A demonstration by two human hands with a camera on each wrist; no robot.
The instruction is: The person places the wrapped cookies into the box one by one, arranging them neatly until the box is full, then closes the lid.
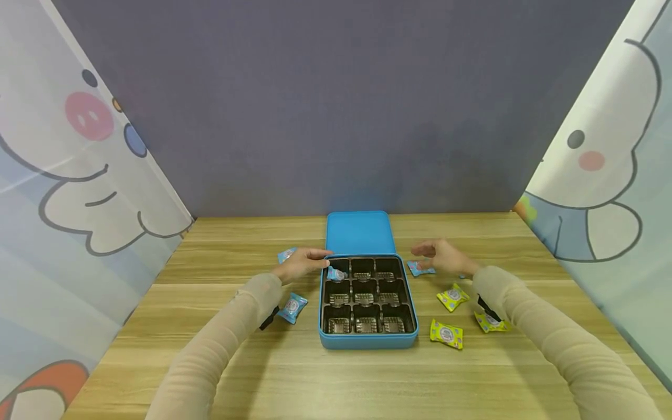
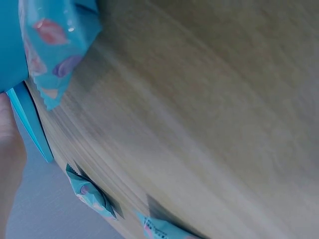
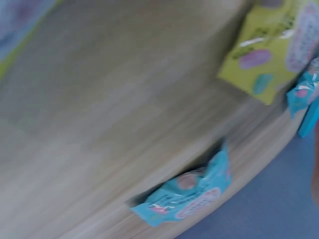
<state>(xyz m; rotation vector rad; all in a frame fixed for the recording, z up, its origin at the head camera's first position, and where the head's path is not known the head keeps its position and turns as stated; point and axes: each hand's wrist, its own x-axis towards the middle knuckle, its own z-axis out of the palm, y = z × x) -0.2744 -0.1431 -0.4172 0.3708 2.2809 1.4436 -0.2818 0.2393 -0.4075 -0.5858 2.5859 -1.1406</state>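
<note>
A blue box [image 1: 367, 340] holds a black tray divided into several compartments. One blue wrapped packet [image 1: 336, 273] lies in its far left compartment. My left hand [image 1: 300, 264] is at the box's far left corner, fingers extended over the rim beside that packet; the fingertips look free of it. To the right of the box, my right hand [image 1: 445, 256] hovers by another blue packet [image 1: 420, 268], thumb and fingers apart with nothing between them. Only a sliver of each hand enters its wrist view.
The box's blue lid [image 1: 361, 232] lies behind it. Left of the box are two blue packets, one near [image 1: 293, 307] and one farther back [image 1: 286, 255]. Yellow packets [image 1: 447, 334] lie at the right, one partly under the right wrist. Another blue packet [image 3: 187, 194] shows in the right wrist view.
</note>
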